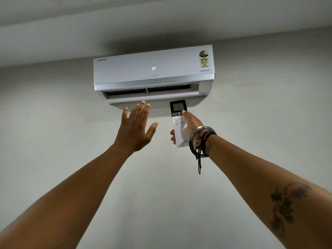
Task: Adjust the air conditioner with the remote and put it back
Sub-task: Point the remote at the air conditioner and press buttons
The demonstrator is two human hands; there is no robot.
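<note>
A white wall-mounted air conditioner (pixel 154 69) hangs high on the wall, its panel lit with "18" and its bottom flap open. My right hand (pixel 191 125) holds a white remote (pixel 179 123) upright just below the unit, pointed at it. The thumb rests on the dark button strip under the remote's small grey screen. My left hand (pixel 135 127) is raised beside it with fingers spread, palm toward the unit's vent, holding nothing; its fingertips reach the flap's lower edge in the view.
A plain pale wall (pixel 161 194) fills the view below the unit, and the ceiling (pixel 125 18) runs close above it. Metal bangles and black cords (pixel 201 141) circle my right wrist.
</note>
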